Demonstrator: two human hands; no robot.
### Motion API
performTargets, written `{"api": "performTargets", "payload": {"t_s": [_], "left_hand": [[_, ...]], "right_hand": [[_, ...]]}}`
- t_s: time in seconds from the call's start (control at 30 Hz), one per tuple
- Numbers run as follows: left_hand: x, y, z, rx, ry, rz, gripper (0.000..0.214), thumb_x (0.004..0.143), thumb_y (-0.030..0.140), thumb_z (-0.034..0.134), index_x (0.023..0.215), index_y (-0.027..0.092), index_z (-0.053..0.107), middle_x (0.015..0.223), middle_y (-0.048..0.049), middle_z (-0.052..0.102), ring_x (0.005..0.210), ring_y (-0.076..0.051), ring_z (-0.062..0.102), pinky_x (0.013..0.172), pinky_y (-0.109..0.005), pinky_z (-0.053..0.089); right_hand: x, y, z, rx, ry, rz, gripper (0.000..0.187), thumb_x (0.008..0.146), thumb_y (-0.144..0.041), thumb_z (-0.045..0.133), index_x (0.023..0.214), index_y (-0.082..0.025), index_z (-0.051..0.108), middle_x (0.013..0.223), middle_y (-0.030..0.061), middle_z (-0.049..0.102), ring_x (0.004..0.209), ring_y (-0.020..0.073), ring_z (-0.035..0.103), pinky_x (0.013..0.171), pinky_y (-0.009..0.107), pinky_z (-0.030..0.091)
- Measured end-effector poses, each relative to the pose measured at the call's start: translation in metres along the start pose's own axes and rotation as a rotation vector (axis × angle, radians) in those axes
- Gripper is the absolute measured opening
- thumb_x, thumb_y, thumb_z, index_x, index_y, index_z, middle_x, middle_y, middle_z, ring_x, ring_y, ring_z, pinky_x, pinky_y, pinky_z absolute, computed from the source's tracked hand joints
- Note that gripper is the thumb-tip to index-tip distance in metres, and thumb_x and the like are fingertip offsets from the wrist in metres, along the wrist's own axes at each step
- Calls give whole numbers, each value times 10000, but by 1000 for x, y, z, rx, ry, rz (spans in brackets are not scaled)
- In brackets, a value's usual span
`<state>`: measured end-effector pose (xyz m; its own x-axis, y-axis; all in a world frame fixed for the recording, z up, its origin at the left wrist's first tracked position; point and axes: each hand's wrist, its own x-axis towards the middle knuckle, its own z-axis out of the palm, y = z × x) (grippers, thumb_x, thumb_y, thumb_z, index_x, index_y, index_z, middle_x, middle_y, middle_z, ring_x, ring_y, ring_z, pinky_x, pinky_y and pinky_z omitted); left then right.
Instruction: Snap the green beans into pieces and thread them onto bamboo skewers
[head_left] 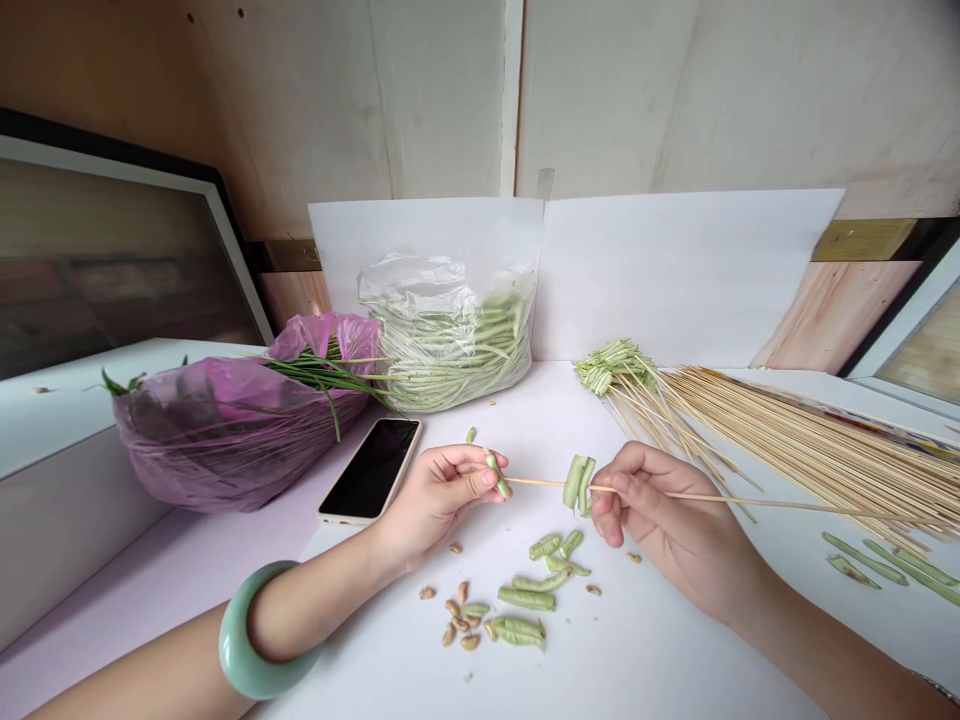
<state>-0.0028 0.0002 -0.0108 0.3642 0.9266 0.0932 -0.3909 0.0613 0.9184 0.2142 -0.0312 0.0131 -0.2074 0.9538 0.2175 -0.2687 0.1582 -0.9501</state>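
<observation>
My left hand (450, 492) pinches a short piece of green bean (496, 474) between thumb and fingers. The tip of a thin bamboo skewer (536, 482) meets that piece; whether it passes through I cannot tell. My right hand (660, 510) is closed around the skewer, whose long end runs out to the right. Just left of my right fingers, several cut bean pieces (576, 484) are threaded side by side on it. Below, between the hands, lie loose bean pieces (526, 599) and several brown bean seeds (470, 642) on the white table.
A clear bag of long green beans (457, 345) stands at the back, beside a purple bag (240, 430) of greens. A phone (371, 470) lies left. At right are filled bean skewers (616, 367), many bare skewers (795, 430) and loose bean lengths (866, 560).
</observation>
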Motion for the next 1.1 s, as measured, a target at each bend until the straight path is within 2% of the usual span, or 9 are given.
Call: {"api": "performTargets", "payload": {"t_s": [0.27, 0.67, 1.1], "left_hand": [[-1, 1, 2, -7, -27, -2, 203, 621, 265, 806, 748, 124, 734, 625, -41, 683, 600, -114, 603, 674, -249, 472], [0, 1, 2, -6, -3, -10, 211, 611, 271, 812, 752, 129, 743, 610, -35, 673, 593, -109, 593, 655, -245, 479], [-1, 0, 0, -9, -18, 2, 157, 628, 240, 802, 737, 142, 748, 618, -31, 684, 583, -103, 601, 648, -232, 470]], "right_hand": [[-3, 4, -3, -55, -18, -50, 204, 771, -362, 689, 665, -198, 631, 637, 12, 663, 487, 141, 602, 514, 302, 479], [-4, 6, -3, -62, -33, -69, 208, 779, -366, 680, 667, -199, 625, 645, 15, 663, 496, 148, 608, 530, 319, 497], [-6, 4, -2, -122, -87, -130, 171, 841, -317, 625, 708, -209, 632, 675, -3, 661, 522, 126, 618, 554, 286, 489]]}}
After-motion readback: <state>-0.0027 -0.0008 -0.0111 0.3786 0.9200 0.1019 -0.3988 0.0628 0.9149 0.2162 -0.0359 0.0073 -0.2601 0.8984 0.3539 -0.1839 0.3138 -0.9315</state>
